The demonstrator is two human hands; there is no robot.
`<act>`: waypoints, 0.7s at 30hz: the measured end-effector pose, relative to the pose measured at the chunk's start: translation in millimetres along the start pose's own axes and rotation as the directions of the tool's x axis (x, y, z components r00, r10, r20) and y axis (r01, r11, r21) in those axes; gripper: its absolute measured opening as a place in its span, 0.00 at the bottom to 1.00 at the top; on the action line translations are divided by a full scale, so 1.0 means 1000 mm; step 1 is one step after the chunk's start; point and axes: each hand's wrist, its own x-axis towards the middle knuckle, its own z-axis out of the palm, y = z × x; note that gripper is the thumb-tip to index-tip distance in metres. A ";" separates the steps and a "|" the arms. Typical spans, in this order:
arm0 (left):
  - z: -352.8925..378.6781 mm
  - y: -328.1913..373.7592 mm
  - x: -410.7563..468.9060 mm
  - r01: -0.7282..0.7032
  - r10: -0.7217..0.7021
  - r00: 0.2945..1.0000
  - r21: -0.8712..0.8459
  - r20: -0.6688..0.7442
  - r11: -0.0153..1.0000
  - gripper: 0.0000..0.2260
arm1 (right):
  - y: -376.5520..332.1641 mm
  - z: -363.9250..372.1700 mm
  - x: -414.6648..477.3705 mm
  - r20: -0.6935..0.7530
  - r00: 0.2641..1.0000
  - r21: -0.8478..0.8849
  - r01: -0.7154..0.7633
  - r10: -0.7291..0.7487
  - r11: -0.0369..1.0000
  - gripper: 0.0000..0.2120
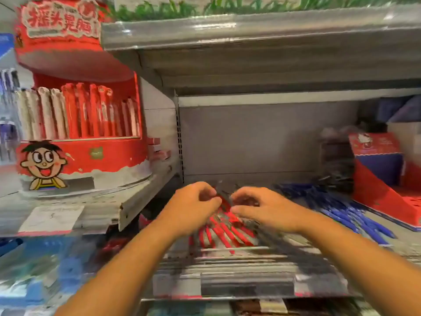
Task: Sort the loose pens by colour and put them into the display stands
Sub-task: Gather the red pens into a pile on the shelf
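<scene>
Loose red pens [224, 233] lie heaped on the front part of a metal shop shelf [227, 290], under two bare forearms reaching in from below. The left hand [196, 201] and the right hand [257, 208] meet over the far end of the heap, fingers curled and nearly touching. Motion blur makes it impossible to tell whether either hand holds a pen. Just right of the heap, a spread of blue pens [346, 213] fans across the same shelf. Beyond them on the right stands an angular red display stand [376, 190]. On a raised ledge to the left, a round red display stand [91, 156] with a cartoon figure carries upright red and white pens [77, 112]. An upper shelf [250, 30] bears green plants [159, 10].
</scene>
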 end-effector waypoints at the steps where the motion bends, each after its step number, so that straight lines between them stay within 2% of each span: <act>1: 0.002 -0.007 0.014 0.054 -0.054 0.998 0.023 0.011 0.998 0.07 | 0.006 0.001 0.015 0.039 0.998 -0.056 -0.047 0.050 0.997 0.18; 5: 0.012 -0.038 0.054 0.292 -0.312 0.945 0.176 0.097 0.940 0.10 | 0.024 0.009 0.064 0.194 0.944 -0.365 -0.184 0.267 0.913 0.38; 8: 0.019 -0.050 0.067 0.393 -0.441 0.883 0.261 0.161 0.882 0.12 | 0.034 0.017 0.089 0.286 0.880 -0.449 -0.228 0.380 0.864 0.52; 10: 0.023 -0.055 0.075 0.429 -0.502 0.843 0.321 0.194 0.844 0.14 | 0.038 0.024 0.102 0.360 0.828 -0.514 -0.208 0.430 0.832 0.57; 12: 0.027 -0.058 0.080 0.438 -0.542 0.816 0.398 0.200 0.806 0.25 | 0.041 0.031 0.111 0.428 0.792 -0.534 -0.167 0.435 0.829 0.58; 14: 0.031 -0.058 0.084 0.452 -0.568 0.799 0.424 0.199 0.785 0.29 | 0.041 0.033 0.118 0.465 0.767 -0.540 -0.151 0.443 0.828 0.58; 18: 0.033 -0.055 0.090 0.514 -0.615 0.751 0.373 0.240 0.773 0.17 | 0.040 0.033 0.129 0.499 0.727 -0.574 -0.130 0.472 0.808 0.53; 21: 0.036 -0.052 0.095 0.580 -0.648 0.708 0.293 0.280 0.760 0.16 | 0.039 0.038 0.134 0.536 0.714 -0.553 -0.108 0.451 0.826 0.44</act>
